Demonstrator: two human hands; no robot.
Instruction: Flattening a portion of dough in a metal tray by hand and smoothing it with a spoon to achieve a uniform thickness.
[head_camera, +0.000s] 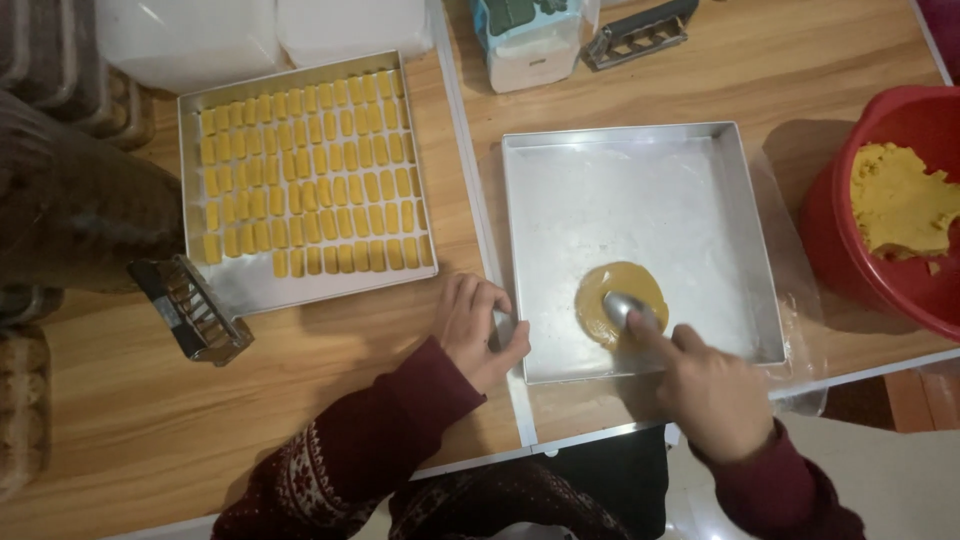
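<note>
A second metal tray (195, 200) is filled with rows of yellow dough pieces (310, 170) (neatly ranked). A red bowl (830, 235) of dough (895, 200) is set beside a metal cutter (190, 310).

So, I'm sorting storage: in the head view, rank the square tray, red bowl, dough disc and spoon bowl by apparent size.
1. Square tray
2. Red bowl, partly cut off
3. Dough disc
4. Spoon bowl

Bare square tray (640, 190) floor lies open behind the dough disc (620, 300); red bowl (880, 240) crowds its right.
</note>
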